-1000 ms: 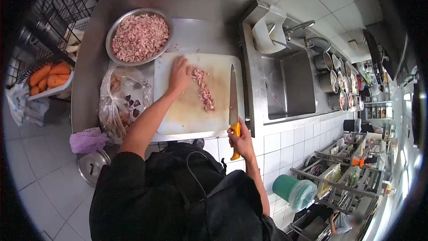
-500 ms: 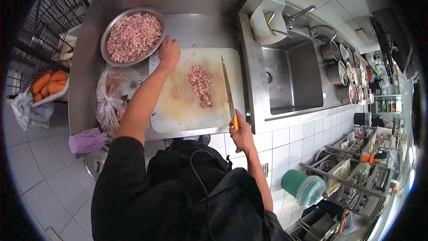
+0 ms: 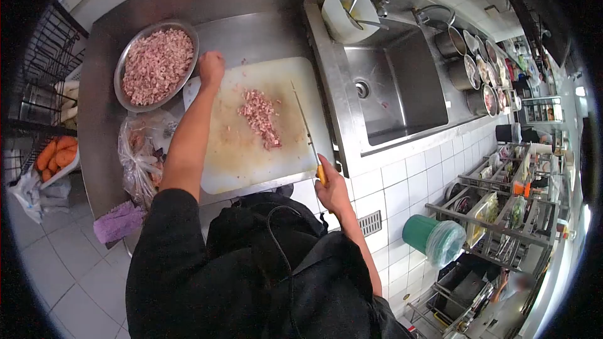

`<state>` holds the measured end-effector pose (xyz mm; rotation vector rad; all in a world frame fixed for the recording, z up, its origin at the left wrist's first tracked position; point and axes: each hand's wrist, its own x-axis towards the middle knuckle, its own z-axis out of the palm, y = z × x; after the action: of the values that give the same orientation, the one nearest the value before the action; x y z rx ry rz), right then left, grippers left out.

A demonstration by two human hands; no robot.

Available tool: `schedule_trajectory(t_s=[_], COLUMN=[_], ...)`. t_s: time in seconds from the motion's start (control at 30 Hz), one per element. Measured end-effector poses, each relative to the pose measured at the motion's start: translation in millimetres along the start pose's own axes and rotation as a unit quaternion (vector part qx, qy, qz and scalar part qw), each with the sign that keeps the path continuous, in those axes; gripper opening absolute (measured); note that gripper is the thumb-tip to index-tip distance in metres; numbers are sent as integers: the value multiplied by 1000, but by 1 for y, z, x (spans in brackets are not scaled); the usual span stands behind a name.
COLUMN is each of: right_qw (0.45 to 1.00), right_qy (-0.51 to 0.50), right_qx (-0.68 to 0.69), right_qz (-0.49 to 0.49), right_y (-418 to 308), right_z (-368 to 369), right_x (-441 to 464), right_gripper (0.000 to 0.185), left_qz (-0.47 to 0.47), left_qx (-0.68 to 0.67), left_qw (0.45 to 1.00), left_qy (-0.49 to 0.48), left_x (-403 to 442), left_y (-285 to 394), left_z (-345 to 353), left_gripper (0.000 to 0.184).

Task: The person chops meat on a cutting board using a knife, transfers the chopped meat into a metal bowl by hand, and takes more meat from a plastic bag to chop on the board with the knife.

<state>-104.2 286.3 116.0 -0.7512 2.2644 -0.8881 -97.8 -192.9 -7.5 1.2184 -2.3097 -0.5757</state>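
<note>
My right hand (image 3: 333, 191) grips the yellow handle of a long knife (image 3: 303, 116), whose blade lies along the right side of a white cutting board (image 3: 229, 166). A small heap of chopped meat (image 3: 259, 117) rests on the board's middle. Near the board's upper left corner is my left hand (image 3: 211, 68), its fingers curled; what they hold, if anything, is too small to make out. Just left of that hand, a round metal bowl (image 3: 196, 47) holds a large pile of chopped meat.
A plastic bag (image 3: 135, 160) and a purple cloth (image 3: 119, 221) lie left of the board. To the right are a metal sink (image 3: 402, 81), a white container (image 3: 347, 9) and several metal pots. A green bin (image 3: 421, 233) stands below; another person's arm shows at lower right.
My left hand has moved up and left from the chopped meat to beside the bowl. The meat heap is wider. The knife is tilted more, and the whole view has shifted.
</note>
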Motion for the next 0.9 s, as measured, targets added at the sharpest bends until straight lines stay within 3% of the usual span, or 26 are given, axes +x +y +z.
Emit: schedule_trajectory(t_s=[0.1,0.2,0.27,0.33,0.4,0.5,0.53,0.63,0.7,0.8,0.87,0.9], right_qw=[999,995,990,986,978,966,962,948,944,951,958,982], right_qy=[16,29,25,24,18,-16,-29,-77,-79,-65,-28,-35], right_qx=[-27,-54,-90,-124,-166,-212,-224,-255,-270,-249,-212,-134], right_qz=[-41,-79,-102,-107,-128,-144,-151,-174,-172,-174,-191,-130], right_y=[10,19,23,24,19,14,13,18,15,6,8,8], right_z=[8,13,14,16,15,14,14,11,9,2,2,3], right_x=[18,36,51,65,77,86,87,73,64,44,31,24], right_gripper=[70,72,74,75,76,76,76,77,78,77,75,72], left_qz=[68,148,166,134,202,217,154,103,95,101,86,79], left_qx=[-38,-104,-94,-205,-201,-261,-282,-246,-216,-58,-103,-125], left_qw=[997,984,980,969,956,937,943,964,971,987,989,988], left_qy=[3,-3,56,-33,-71,-84,-80,16,48,109,65,42], left_x=[-23,-62,-107,-158,-197,-218,-222,-201,-176,-139,-122,-122], left_y=[31,10,34,51,63,78,80,56,36,11,8,9], left_z=[-17,20,10,5,-8,-41,-53,-67,-72,-58,-40,-34], left_gripper=[21,25,24,26,28,28,26,26,27,31,34,35])
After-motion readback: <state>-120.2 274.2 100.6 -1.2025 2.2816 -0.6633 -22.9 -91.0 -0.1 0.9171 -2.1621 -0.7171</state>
